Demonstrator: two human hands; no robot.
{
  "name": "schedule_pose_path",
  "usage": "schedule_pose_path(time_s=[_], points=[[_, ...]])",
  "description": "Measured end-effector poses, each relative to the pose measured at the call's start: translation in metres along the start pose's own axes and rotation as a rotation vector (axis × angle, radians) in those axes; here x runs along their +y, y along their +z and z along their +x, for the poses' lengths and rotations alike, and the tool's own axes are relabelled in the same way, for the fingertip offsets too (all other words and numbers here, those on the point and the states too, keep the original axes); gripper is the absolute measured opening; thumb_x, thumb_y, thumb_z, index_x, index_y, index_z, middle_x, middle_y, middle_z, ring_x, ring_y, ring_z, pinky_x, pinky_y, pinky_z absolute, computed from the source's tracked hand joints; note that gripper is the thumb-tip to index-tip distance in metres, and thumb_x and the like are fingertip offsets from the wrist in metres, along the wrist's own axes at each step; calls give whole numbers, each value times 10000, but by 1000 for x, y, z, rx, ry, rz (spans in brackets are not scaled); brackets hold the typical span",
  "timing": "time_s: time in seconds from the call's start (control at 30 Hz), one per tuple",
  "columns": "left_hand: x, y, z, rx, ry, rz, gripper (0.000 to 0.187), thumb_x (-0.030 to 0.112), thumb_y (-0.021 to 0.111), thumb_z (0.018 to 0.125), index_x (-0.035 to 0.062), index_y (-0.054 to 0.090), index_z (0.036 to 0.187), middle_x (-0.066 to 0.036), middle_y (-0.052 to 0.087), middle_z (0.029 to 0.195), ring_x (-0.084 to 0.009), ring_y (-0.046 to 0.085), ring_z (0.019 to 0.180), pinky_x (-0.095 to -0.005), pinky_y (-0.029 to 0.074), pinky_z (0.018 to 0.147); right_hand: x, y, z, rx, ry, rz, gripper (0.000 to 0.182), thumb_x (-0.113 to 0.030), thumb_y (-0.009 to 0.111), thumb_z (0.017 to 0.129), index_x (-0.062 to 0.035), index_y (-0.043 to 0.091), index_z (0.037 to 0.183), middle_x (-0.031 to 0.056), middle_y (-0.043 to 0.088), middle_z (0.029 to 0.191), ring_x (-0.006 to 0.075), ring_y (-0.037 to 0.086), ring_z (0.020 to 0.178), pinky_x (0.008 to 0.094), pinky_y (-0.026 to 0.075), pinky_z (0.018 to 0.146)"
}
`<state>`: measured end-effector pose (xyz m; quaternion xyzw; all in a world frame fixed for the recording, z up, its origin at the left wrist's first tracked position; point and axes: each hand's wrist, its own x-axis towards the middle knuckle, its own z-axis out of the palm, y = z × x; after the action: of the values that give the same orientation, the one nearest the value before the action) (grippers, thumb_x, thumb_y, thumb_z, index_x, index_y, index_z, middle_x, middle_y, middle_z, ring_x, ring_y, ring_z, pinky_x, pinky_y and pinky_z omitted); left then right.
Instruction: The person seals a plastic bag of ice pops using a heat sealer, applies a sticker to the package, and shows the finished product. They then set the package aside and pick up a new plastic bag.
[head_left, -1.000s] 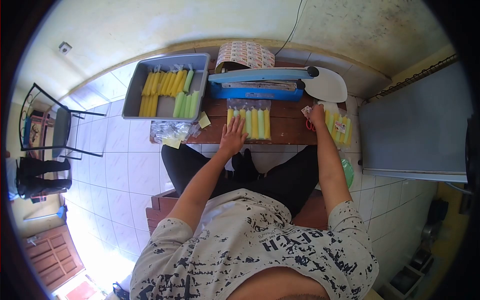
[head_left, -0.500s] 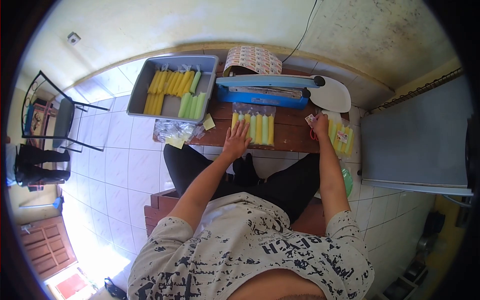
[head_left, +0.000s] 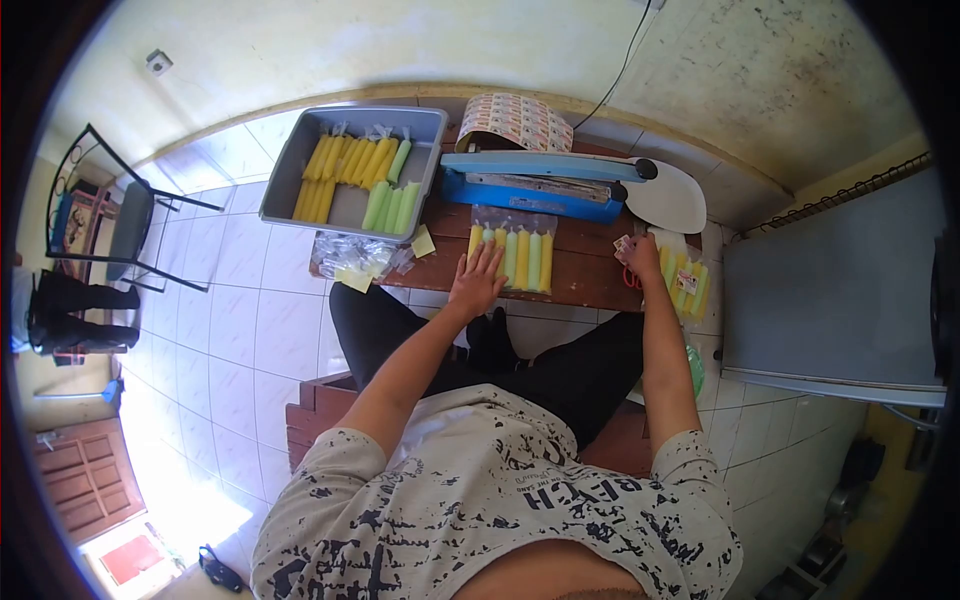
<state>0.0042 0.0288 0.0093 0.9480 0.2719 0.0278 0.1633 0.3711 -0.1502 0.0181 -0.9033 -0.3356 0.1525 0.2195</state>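
My left hand (head_left: 477, 280) lies flat, fingers spread, over the left part of a clear plastic bag (head_left: 515, 222) holding several yellow and pale green ice pops (head_left: 533, 262). My right hand (head_left: 641, 256) is at the right end of the bench, its fingers pinched at a small printed label sticker (head_left: 622, 244). Just below those fingers are red-handled scissors (head_left: 630, 278), partly hidden by the hand. Beside my right wrist lies a filled bag of ice pops (head_left: 690, 265) with a label sticker on its front.
A blue impulse sealer (head_left: 540, 190) stands on the wooden bench (head_left: 580, 265), before a curled label sheet (head_left: 515, 122). To its left is a grey tub (head_left: 345, 212) of ice pops, with clear bags (head_left: 355, 252) below. A white plate (head_left: 668, 195) sits at right, near a grey cabinet-like appliance (head_left: 830, 280).
The whole view has shifted slightly as my head moved. Both hands keep nearly the same places, the left on the bag and the right at the label sticker.
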Motion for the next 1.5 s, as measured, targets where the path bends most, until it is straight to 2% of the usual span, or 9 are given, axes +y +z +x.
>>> schedule_pose_path(time_s=[0.2, 0.3, 0.5, 0.77, 1.07, 1.3, 1.37, 1.43, 1.5], points=[[0, -1, -1, 19, 8, 7, 625, 410, 386, 961, 141, 190, 1489, -81, 127, 1560, -272, 118, 1439, -492, 161, 1139, -1, 3, -1, 34, -34, -117, 407, -186, 845, 612, -39, 652, 939, 173, 517, 1077, 374, 597, 935, 449, 501, 818], [1, -4, -2, 16, 11, 3, 622, 410, 385, 961, 141, 192, 1488, -81, 126, 1560, -272, 119, 1438, -492, 161, 1138, 7, 8, 3, 33, 18, 54, 342, -146, 853, 610, -10, 639, 839, 170, 502, 1019, 355, 597, 866, 424, 505, 773], [1, -3, -1, -8, -10, 23, 629, 425, 370, 963, 165, 165, 1498, -50, 97, 1570, -239, 100, 1444, -473, 141, 1146, 8, -2, -1, 130, -149, 21, 250, -103, 812, 628, -30, 631, 784, 162, 516, 956, 343, 588, 816, 404, 499, 748], [0, -2, -1, 16, 11, 8, 625, 414, 389, 960, 140, 196, 1488, -82, 120, 1561, -272, 110, 1440, -491, 153, 1140, -5, -21, -1, 148, -125, 295, 181, -162, 710, 767, 0, 669, 835, 134, 661, 738, 225, 647, 705, 353, 492, 675], [-2, 3, -1, 24, 14, -10, 633, 417, 397, 955, 143, 195, 1488, -81, 126, 1561, -275, 113, 1439, -493, 155, 1140, -15, -26, -19, 171, -73, 290, 180, -174, 645, 840, -1, 695, 846, 74, 629, 613, 131, 592, 538, 283, 459, 526], [-3, 2, 1, -12, -5, -23, 648, 423, 400, 955, 165, 160, 1499, -56, 102, 1569, -253, 103, 1444, -489, 141, 1144, -27, -28, -34, 200, 148, 726, 192, -149, 598, 887, 26, 641, 955, 73, 643, 726, 119, 593, 541, 242, 490, 500], [-2, -7, 1, -48, -19, -76, 647, 407, 443, 941, 153, 204, 1485, -69, 112, 1566, -258, 105, 1443, -498, 141, 1142, -42, -39, -44, -28, 229, 985, 219, -128, 582, 895, 36, 594, 1040, 90, 648, 816, 134, 614, 602, 245, 523, 546], [4, -19, 7, -79, -29, -126, 645, 391, 487, 926, 141, 248, 1471, -82, 123, 1562, -263, 108, 1441, -507, 140, 1140, -66, -53, -55, -79, 182, 981, 223, -113, 600, 878, 37, 589, 1043, 88, 647, 823, 133, 618, 634, 242, 525, 571], [12, -33, 12, -74, -101, -167, 561, 358, 584, 885, 97, 447, 1363, -138, 350, 1471, -306, 290, 1382, -485, 236, 1114, -93, -63, -64, -141, 131, 977, 232, -98, 619, 861, 39, 583, 1046, 87, 646, 831, 133, 621, 666, 238, 527, 596]])
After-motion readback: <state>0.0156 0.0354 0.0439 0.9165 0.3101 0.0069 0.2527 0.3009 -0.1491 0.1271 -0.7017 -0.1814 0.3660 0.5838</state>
